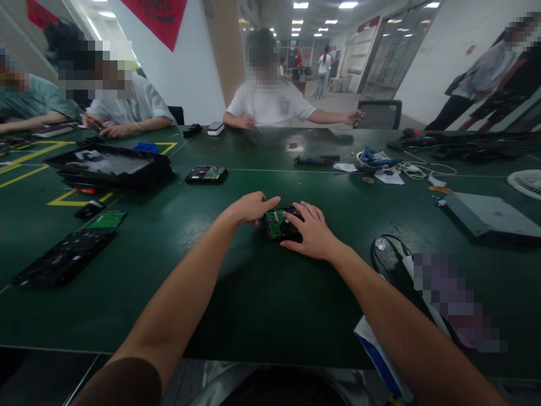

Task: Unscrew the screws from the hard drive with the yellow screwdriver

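Observation:
A hard drive (275, 224) lies on the green tabletop in front of me, its green circuit board facing up. My left hand (251, 208) is at the drive's far left corner, thumb stretched along the edge and the other fingers curled beside it. From the right, my right hand (311, 231) grips the drive, with fingers over its far side and the thumb at its near edge. The right part of the drive is covered by that hand. Another hard drive (207, 174), also board up, sits farther off to the left.
At left are a black tray (114, 169), a green circuit board (107, 219) and a black casing (63, 256). Cables (376, 159) and a screwdriver-like tool (315, 160) lie beyond. A grey metal box (492, 214) stands right. A person (270, 101) sits opposite.

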`<move>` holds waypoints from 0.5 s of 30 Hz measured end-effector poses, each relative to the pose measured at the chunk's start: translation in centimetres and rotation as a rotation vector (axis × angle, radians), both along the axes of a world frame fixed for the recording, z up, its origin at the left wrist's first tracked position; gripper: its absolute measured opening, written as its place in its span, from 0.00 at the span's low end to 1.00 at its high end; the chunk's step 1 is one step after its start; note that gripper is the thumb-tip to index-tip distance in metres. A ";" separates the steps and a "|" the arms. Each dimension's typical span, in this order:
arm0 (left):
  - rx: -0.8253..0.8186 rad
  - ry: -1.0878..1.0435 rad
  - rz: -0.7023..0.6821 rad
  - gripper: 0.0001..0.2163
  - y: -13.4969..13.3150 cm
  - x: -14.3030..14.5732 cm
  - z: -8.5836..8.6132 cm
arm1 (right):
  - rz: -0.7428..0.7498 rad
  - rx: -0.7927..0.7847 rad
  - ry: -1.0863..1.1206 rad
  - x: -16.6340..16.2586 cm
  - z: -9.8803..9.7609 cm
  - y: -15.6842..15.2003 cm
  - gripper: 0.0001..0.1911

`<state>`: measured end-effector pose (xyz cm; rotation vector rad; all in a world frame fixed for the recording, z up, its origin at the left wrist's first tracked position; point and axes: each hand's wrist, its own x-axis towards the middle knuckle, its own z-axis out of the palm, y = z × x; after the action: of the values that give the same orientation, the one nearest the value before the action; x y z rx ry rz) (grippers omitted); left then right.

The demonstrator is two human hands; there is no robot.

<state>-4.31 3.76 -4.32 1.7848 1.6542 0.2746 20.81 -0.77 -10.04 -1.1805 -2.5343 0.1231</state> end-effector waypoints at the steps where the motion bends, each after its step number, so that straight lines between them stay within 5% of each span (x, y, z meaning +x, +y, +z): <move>1: 0.008 0.005 0.014 0.39 0.0 0.2 0.0 | -0.006 0.005 -0.022 -0.1 -0.1 0.0 0.44; 8: 0.048 -0.053 0.067 0.35 0.1 0.7 -0.4 | -0.051 0.010 -0.141 0.1 0.2 0.2 0.46; 15: 0.447 -0.203 0.249 0.24 0.1 -0.9 1.4 | -0.053 0.070 -0.183 -0.8 0.2 0.6 0.48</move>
<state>-5.23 3.81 -2.88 1.7802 1.7607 0.9704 20.04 -0.17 -9.86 -1.2837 -2.6359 -0.0905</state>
